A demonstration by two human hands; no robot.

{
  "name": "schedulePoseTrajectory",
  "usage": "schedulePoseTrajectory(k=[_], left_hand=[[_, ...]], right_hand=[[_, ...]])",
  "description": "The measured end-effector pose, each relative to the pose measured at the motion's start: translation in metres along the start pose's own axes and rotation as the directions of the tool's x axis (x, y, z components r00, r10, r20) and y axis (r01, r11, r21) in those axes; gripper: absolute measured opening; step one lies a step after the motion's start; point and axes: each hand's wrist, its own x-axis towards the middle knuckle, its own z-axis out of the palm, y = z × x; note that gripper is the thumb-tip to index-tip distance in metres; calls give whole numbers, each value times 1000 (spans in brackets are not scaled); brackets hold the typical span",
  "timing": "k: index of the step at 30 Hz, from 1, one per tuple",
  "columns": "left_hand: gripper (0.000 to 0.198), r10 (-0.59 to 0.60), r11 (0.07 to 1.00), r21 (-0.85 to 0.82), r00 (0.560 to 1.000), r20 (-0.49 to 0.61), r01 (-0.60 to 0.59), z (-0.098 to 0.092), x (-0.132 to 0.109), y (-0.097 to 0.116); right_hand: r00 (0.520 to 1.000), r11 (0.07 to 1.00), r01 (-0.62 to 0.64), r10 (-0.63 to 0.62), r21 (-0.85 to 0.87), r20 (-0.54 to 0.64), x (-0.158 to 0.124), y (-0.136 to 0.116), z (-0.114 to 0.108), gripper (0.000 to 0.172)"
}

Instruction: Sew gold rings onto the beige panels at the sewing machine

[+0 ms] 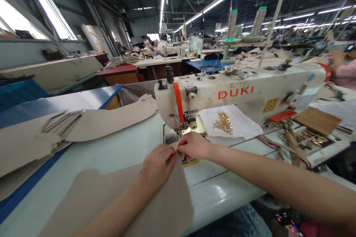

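A large grey-beige panel [169,196] of sheet material lies on the sewing machine table, its far end near the needle. On that far end rests my left hand [159,163], fingers closed on the panel's edge. My right hand [193,146] is pinched just beside the left fingertips, below the presser foot area of the white DUKI sewing machine [208,92]. What the right fingertips hold is hidden. A small pale piece [174,144] shows between the hands, close to the needle.
Stacked beige panels [111,118] lie at the left. Small gold metal fittings [223,123] sit on a white cloth [244,122] beside the machine. On the right are a brown board [317,121] and a parts tray [328,142]. Thread cones [232,24] stand behind.
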Motion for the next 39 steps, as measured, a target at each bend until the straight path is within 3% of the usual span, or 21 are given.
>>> schedulePoseTrajectory(k=[2,5,8,10,13,18,25,27,34,36,39], left_hand=[[19,1,1000,2,1000,-15,-1,0,1,0],[19,-16,1000,-7,1000,-14,16,0,1,1],[19,-46,999,-16,999,-6,46,-1,1,2],[19,-66,998,-25,998,-10,66,0,1,2],[18,-91,995,-51,996,-9,90,0,0,2],[19,-129,989,-75,991,28,131,-1,2,3],[18,-95,992,-78,995,23,96,-1,3,1],[18,-90,993,-78,996,20,91,0,2,0],[17,-68,995,-75,998,-1,68,2,1,0],[17,-72,995,-72,997,2,72,1,1,0],[17,-75,994,-83,997,24,76,1,1,-1]], right_hand=[[989,987,113,-123,-115,-81,-9,7,-1,16],[942,918,292,-324,-269,-84,-21,20,-2,18],[842,728,456,-540,-511,-18,-26,30,0,20],[785,604,485,-619,-632,11,-26,33,1,20],[764,556,481,-645,-677,14,-24,34,2,18],[762,552,491,-647,-674,26,-23,34,4,17],[738,498,532,-669,-685,86,-24,36,-1,18],[715,444,574,-681,-688,157,-31,37,-8,18],[565,184,702,-732,-688,380,-53,33,-19,16],[547,173,703,-752,-690,369,-49,31,-14,14],[547,244,674,-799,-698,249,-40,30,-3,17]])
